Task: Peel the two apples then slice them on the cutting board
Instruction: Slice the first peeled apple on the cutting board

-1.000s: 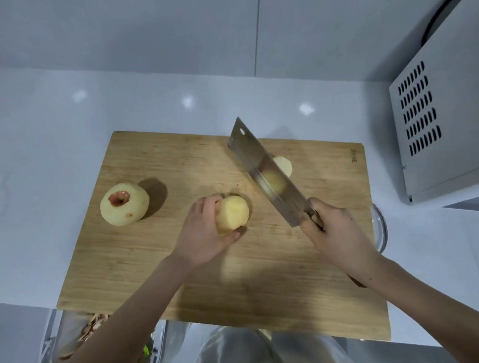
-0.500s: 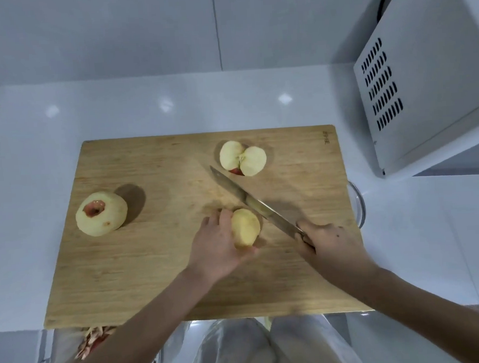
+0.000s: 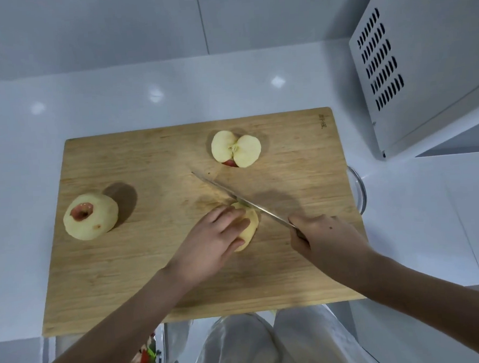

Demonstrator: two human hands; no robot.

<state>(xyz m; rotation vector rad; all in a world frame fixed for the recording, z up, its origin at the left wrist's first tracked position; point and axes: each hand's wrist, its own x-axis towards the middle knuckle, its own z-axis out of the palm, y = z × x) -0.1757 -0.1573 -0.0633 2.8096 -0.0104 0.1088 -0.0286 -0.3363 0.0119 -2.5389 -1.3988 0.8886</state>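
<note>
While the left hand point(image 3: 214, 240) presses down on an apple half point(image 3: 248, 231) near the middle of the board point(image 3: 143, 271), fingers curled over its top, the right hand point(image 3: 321, 239) is clenched round the handle of a knife point(image 3: 233, 195) whose blade lies across the far end of that half; how deep the edge sits cannot be told. A second half point(image 3: 235, 148) lies cut face up toward the far edge, well apart, with a scrap of red skin at its near side. A whole peeled apple point(image 3: 90, 216) sits alone at the left of the board, stem hollow up and still red. Peeled flesh is likely wet and slick, and firm enough to resist the blade, so the half is best held flat side down with fingertips tucked back from the edge; the round whole apple would roll and probably needs halving first. None of the pieces is heavy. The wooden board appears dry and stiff, offering a steady base, and overhangs the near edge of a glossy white counter point(image 3: 420, 226). A vented white appliance point(image 3: 421, 58) stands at the right, a glass rim point(image 3: 359, 185) shows just beyond the board's right edge, and peelings point(image 3: 140, 361) lie in a container below the near edge
</note>
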